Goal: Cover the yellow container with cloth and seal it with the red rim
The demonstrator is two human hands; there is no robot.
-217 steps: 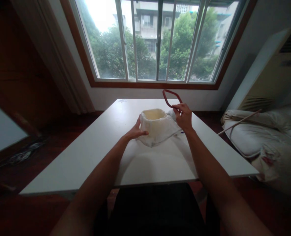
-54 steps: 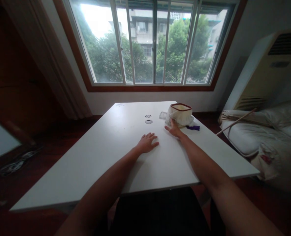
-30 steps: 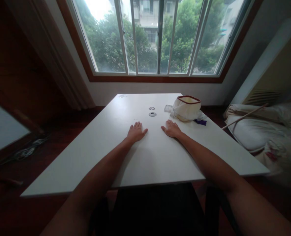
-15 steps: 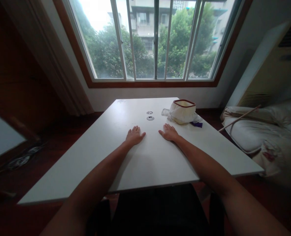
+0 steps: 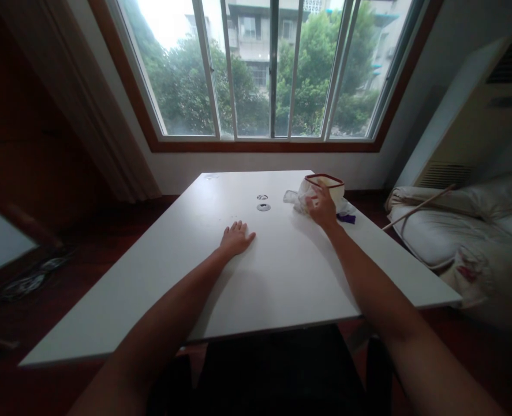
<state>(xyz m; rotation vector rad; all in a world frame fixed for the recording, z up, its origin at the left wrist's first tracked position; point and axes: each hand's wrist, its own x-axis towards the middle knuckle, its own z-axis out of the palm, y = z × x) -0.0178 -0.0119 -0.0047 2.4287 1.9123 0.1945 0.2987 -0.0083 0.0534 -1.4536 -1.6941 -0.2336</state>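
My left hand (image 5: 236, 237) lies flat on the white table (image 5: 256, 271), its fingers spread. My right hand (image 5: 322, 206) is raised off the tabletop in front of a cream container (image 5: 337, 196) with a brown-red rim. Its fingers are apart and curve up near the rim; whether they touch it I cannot tell, and no held thing shows in them. The hand hides part of the container's front. Crumpled clear plastic (image 5: 291, 197) lies at the container's left, and a small purple thing (image 5: 346, 219) lies at its right foot.
Two small round metal fittings, one of them a disc (image 5: 263, 207), sit in the tabletop beyond my left hand. Behind the table is a wide window (image 5: 271, 147). On the right, a thin stick (image 5: 420, 207) lies against a pale padded bundle (image 5: 433, 231).
My right hand has lifted from the tabletop and moved forward and right to the container. My left hand has stayed flat in place. The view has shifted slightly.
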